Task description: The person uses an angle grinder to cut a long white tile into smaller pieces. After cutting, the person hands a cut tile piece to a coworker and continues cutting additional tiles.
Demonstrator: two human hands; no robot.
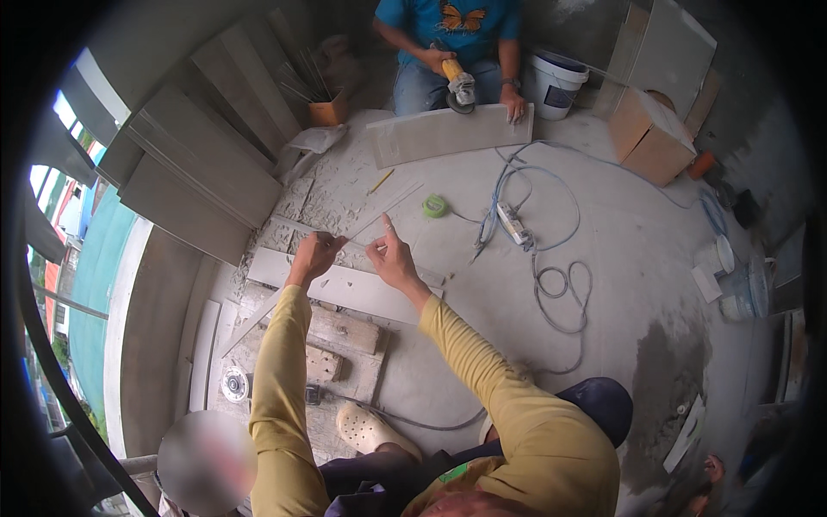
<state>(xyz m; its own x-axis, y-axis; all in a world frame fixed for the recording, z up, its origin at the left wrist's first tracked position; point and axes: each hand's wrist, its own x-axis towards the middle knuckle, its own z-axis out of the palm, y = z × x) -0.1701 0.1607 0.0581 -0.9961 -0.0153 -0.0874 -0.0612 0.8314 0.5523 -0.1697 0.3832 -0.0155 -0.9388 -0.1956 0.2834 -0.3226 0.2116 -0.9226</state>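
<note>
My left hand (317,256) is closed, fingers pinching the near end of a thin pale strip (405,196) that slants away to the upper right. Just right of it, my right hand (396,260) has its index finger stretched out at the strip and its thumb apart; the other fingers curl. Whether the fingertip presses on the strip is hard to see. Beneath both hands lies a long light tile piece (362,293) sprinkled with crumbs. Nearer me, wooden blocks (343,329) rest on a dusty board (370,366). An angle grinder (235,384) lies to their left.
Across from me, a co-worker holds a yellow grinder (457,82) over an upright tile (457,136). A green tape measure (435,206), yellow pencil (382,179) and cable with power strip (514,226) lie on the floor. Large tiles (202,172) lean left; a carton (650,138) and bucket (554,84) stand right.
</note>
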